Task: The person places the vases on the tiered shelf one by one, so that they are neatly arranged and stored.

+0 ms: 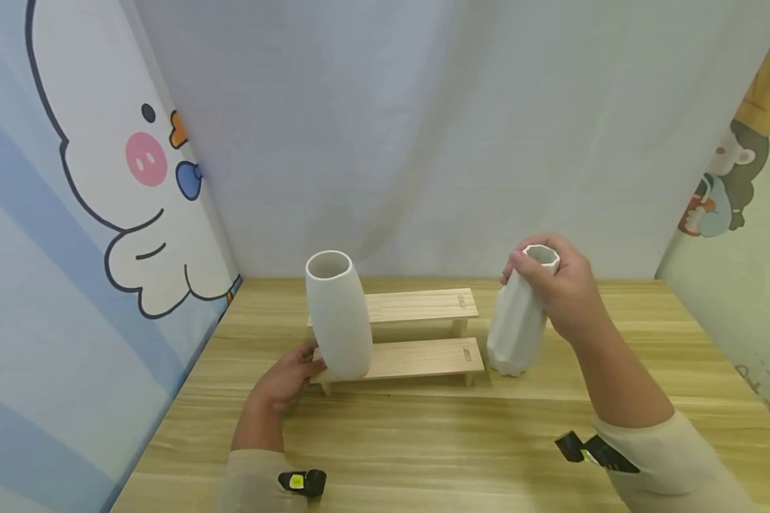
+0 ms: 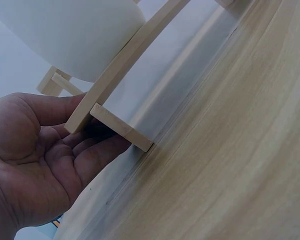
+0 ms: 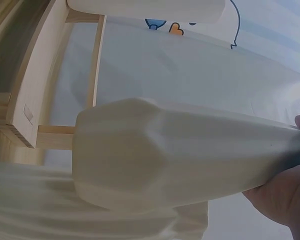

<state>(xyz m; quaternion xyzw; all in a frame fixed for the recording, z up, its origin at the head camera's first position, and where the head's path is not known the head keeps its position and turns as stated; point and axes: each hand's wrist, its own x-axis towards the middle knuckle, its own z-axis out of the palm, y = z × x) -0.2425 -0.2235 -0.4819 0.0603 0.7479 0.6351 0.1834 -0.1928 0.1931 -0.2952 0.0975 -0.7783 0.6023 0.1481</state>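
My left hand [image 1: 286, 377] grips the left end of the front wooden riser [image 1: 417, 358], thumb at the board's top and fingers curled beneath, beside its leg. Close to that thumb, a smooth white vase [image 1: 340, 320] stands upright on the same board. Over on the right, my right hand [image 1: 561, 292] holds a white faceted vase [image 3: 190, 150] round its neck, just below the open mouth. This vase tilts, its base toward the riser's right end. In the right wrist view, a white fluted piece [image 3: 90, 200] shows beside it, partly hidden by it.
A second wooden riser [image 1: 423, 306], slightly higher, stands behind the front one. Both are on a wood-grain table [image 1: 423, 442]. A pale cloth wall [image 1: 423, 142] rises along the back edge, with printed cloth panels [image 1: 13, 285] at either side.
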